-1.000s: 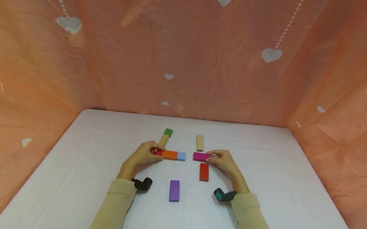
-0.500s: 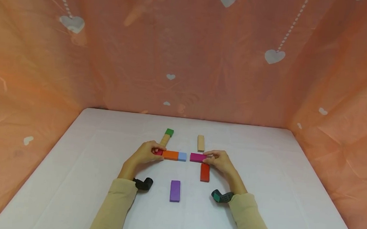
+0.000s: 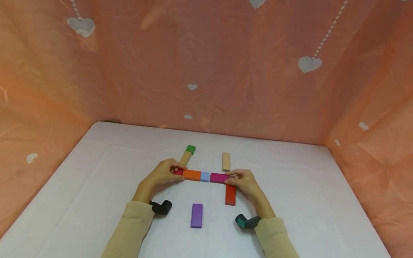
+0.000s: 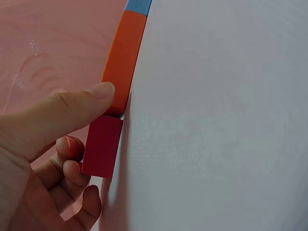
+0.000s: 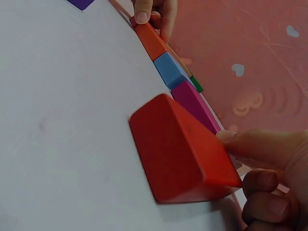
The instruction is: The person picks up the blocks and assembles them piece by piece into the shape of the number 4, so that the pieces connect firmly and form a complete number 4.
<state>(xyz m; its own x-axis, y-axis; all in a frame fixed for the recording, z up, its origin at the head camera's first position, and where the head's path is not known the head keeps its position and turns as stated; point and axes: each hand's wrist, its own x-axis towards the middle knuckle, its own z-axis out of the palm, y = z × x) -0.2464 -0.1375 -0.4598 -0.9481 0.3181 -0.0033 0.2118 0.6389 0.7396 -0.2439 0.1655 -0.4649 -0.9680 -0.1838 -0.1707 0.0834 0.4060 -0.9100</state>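
On the white-covered bench (image 3: 92, 217), the left hand (image 3: 162, 172) pinches the orange rectangular block (image 3: 192, 175) in a narrow grip near its left end; the right hand (image 3: 246, 182) likewise pinches the magenta rectangular block (image 3: 218, 178) at its right end. Between these, in line, lies the smaller light-blue block (image 3: 204, 177).

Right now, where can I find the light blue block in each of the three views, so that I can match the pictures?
Head: the light blue block is near the middle across, below centre, between the orange block and the magenta block.
Left wrist: at the top edge, slightly left of the middle, partly cut off.
Right wrist: in the upper half, slightly right of the middle.
Shared landmark: the orange block, next to it in every view.
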